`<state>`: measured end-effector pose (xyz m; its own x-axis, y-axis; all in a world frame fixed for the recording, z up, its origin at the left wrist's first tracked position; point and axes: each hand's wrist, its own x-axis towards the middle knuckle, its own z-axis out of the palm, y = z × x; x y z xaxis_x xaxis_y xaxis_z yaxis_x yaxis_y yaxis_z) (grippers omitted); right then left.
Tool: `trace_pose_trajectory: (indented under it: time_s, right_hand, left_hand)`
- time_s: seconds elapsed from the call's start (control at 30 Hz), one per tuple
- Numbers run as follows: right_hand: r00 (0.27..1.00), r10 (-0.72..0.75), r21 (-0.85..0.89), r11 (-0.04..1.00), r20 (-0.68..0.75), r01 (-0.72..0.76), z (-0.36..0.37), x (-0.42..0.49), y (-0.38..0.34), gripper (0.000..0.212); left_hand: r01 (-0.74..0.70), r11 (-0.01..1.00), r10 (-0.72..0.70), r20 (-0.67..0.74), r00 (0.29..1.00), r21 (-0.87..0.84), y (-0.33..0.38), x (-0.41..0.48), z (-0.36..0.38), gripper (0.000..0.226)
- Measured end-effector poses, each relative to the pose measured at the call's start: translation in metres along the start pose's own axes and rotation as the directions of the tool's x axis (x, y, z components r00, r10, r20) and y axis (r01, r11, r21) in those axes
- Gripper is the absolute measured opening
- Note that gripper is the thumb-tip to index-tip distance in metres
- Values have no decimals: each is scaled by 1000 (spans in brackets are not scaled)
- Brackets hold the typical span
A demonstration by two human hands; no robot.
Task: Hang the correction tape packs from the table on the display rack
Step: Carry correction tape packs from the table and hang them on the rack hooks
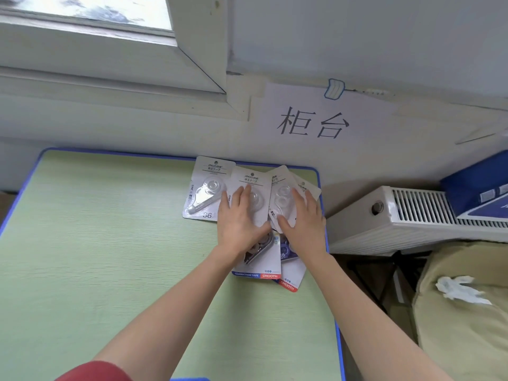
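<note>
Several correction tape packs lie overlapping at the far right of the green table (110, 243). The leftmost pack (204, 188) lies untouched, white card with a clear blister. My left hand (239, 221) rests flat with straight fingers on the middle pack (251, 178). My right hand (302, 221) lies flat on the right-hand packs (283, 188), its thumb touching one pack's lower edge. Two more packs (264, 266) with blue and red bottom strips stick out below my wrists. No display rack is in view.
The table has a blue rim and stands against a white wall with a paper sign (316, 122). A white radiator (412, 215) stands to the right with a blue box (478, 185) on it. A beige cushion (461, 312) with crumpled tissue lies at lower right.
</note>
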<state>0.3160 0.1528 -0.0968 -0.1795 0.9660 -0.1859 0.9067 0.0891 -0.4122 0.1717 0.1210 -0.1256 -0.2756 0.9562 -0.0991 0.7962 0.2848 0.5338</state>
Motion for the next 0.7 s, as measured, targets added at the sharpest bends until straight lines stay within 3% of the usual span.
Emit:
trace_pose_trajectory:
  time_s: [0.23,0.4,0.7]
  right_hand:
    - [989,46,-243,970,140,-11,1,4,-15,88]
    - [987,75,-252,967,145,-36,0,9,-21,87]
    - [990,118,-204,974,81,-99,-5,1,-22,78]
  left_hand:
    - [-1,999,0,15,1000,52,-16,-14,-20,104]
    - [34,987,-51,104,993,155,-22,-24,-22,94]
    - [129,989,-133,59,989,76,-20,-28,-15,91]
